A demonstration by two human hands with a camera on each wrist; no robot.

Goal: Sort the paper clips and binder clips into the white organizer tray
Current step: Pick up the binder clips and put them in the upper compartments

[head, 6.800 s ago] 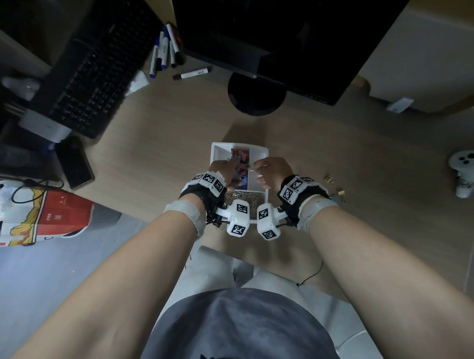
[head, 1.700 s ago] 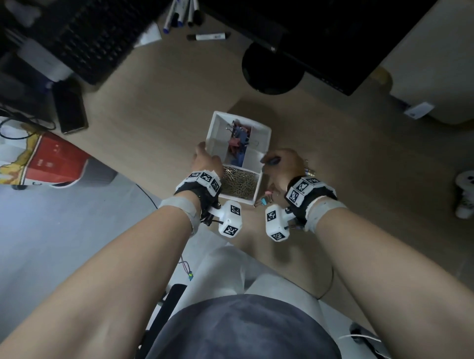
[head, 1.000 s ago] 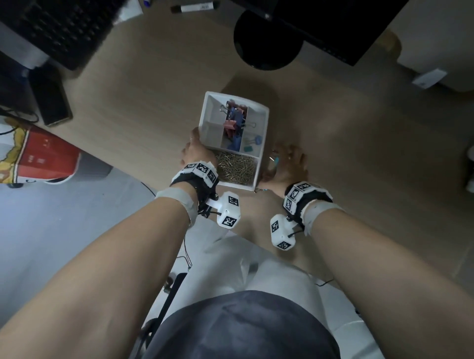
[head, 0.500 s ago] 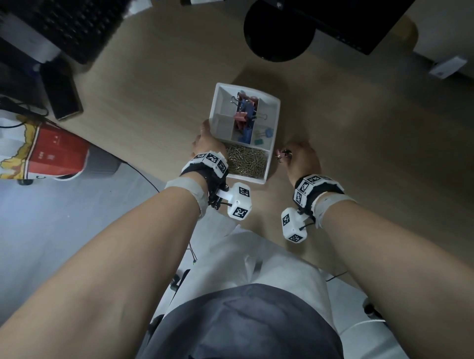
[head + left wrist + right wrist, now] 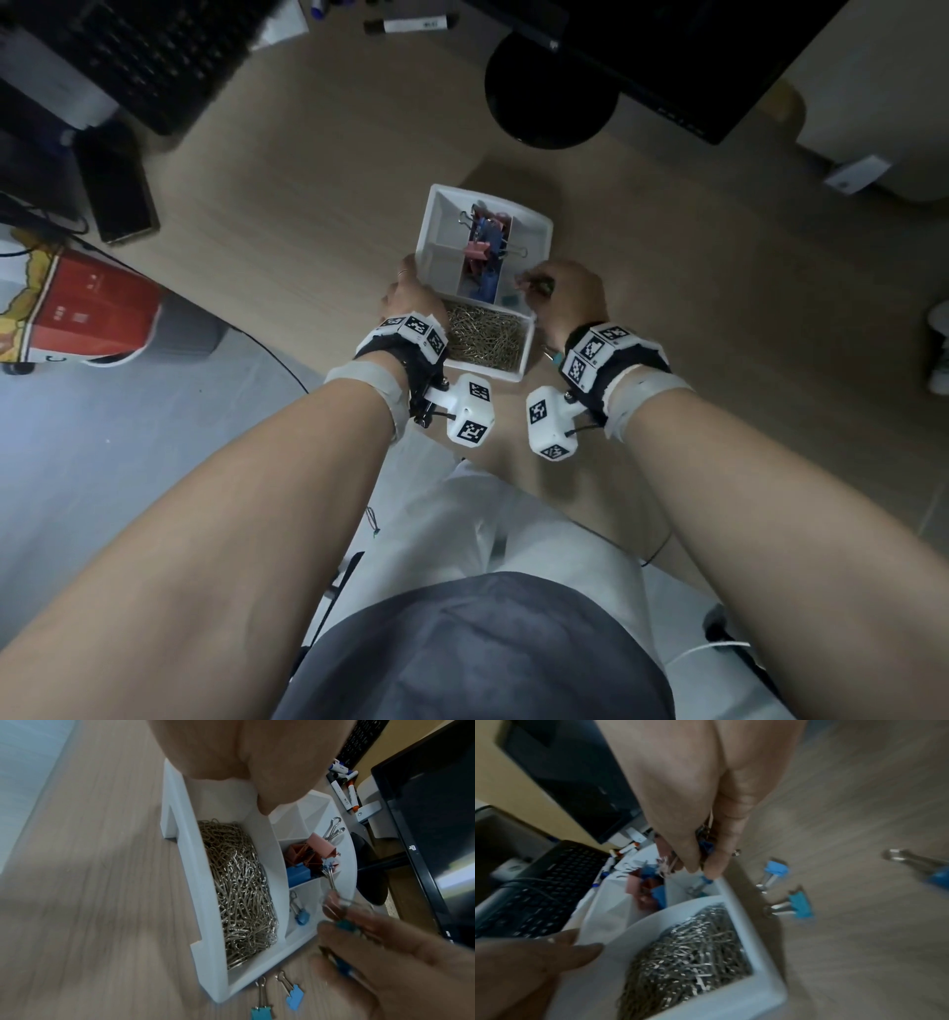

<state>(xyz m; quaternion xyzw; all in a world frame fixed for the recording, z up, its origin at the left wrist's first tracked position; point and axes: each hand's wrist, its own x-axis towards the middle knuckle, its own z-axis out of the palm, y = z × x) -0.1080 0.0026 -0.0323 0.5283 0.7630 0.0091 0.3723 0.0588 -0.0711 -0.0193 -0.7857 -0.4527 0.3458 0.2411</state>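
The white organizer tray (image 5: 488, 198) stands on the wooden desk. Its near compartment is full of metal paper clips (image 5: 485, 342), and pink and blue binder clips (image 5: 485, 246) fill the middle one. My left hand (image 5: 411, 288) grips the tray's left wall (image 5: 190, 882), thumb over the rim. My right hand (image 5: 534, 285) pinches several small blue binder clips (image 5: 707, 846) above the tray's small right compartment, where one small blue clip (image 5: 302, 918) lies. Loose blue clips (image 5: 294, 997) (image 5: 799, 905) lie on the desk right of the tray.
A black monitor stand (image 5: 552, 97) is behind the tray. A keyboard (image 5: 154, 56), a phone (image 5: 120, 195) and markers (image 5: 411, 23) are at the back left. A red box (image 5: 87, 313) sits past the desk's left edge.
My right hand has lifted from the desk beside the tray with small clips and moved over the tray's right compartment. The left hand stays on the tray.
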